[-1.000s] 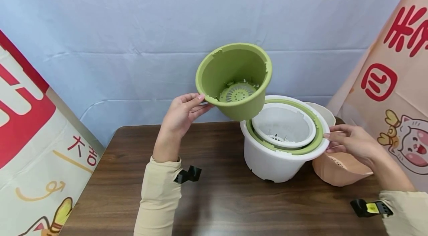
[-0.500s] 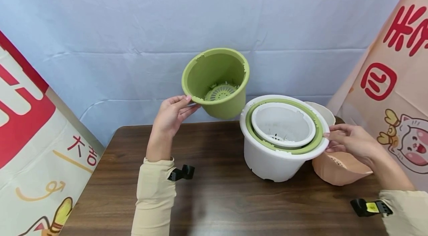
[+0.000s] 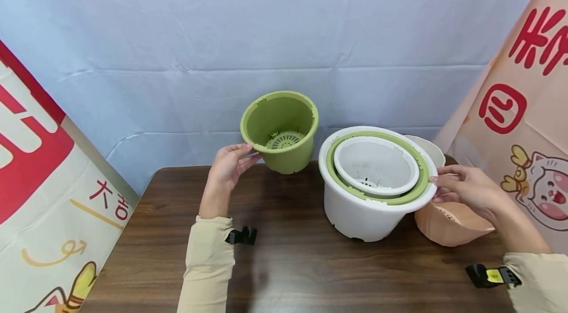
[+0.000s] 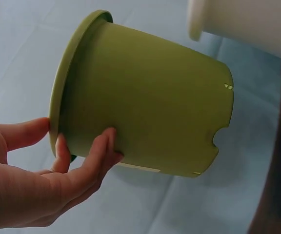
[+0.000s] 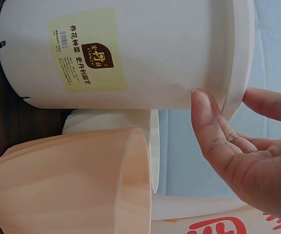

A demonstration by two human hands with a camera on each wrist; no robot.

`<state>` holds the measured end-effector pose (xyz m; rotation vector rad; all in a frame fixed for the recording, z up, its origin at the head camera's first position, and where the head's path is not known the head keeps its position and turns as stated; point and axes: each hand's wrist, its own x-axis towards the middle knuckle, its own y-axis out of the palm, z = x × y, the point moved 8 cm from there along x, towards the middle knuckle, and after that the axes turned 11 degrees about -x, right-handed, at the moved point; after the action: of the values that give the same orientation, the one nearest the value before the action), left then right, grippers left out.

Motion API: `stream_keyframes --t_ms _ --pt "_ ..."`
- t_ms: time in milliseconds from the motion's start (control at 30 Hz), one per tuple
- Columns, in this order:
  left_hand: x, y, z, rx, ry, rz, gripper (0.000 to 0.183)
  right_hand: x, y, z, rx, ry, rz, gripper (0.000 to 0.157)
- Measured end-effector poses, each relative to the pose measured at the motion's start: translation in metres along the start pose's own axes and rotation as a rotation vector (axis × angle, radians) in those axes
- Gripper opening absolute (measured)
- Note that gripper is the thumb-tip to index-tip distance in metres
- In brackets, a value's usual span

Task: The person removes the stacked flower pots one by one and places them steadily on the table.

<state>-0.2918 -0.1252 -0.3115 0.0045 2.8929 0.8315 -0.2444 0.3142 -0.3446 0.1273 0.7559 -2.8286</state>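
Observation:
My left hand pinches the near-left rim of a green plastic flower pot, thumb over the rim and fingers under it against the wall. The pot tilts toward me near the table's back edge, and its slotted bottom shows inside. In the left wrist view the same green pot shows its outer wall and notched base. My right hand grips the right rim of a large white flower pot standing on the table. Nested inside that are another green pot and a smaller white pot.
Right of the white pot stands a peach pot, with a cream pot behind it. In the right wrist view a yellow label is on the large pot's wall. A pale cloth hangs behind the brown table.
My left hand has carried the green pot left, away from the nested pots, then lowered it toward the table's back edge. My right hand has stayed on the white pot's rim.

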Motion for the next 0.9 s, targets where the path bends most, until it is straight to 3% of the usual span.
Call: stream_keyframes --t_ms 300,900 --pt "0.012 -0.021 0.027 0.030 -0.039 -0.066 0.004 -0.001 0.001 0.001 -0.026 0.018 0.000 0.051" --pt "0.032 -0.045 0.075 0.056 -0.065 -0.148 0.006 -0.001 0.001 0.001 -0.024 0.011 0.001 0.051"
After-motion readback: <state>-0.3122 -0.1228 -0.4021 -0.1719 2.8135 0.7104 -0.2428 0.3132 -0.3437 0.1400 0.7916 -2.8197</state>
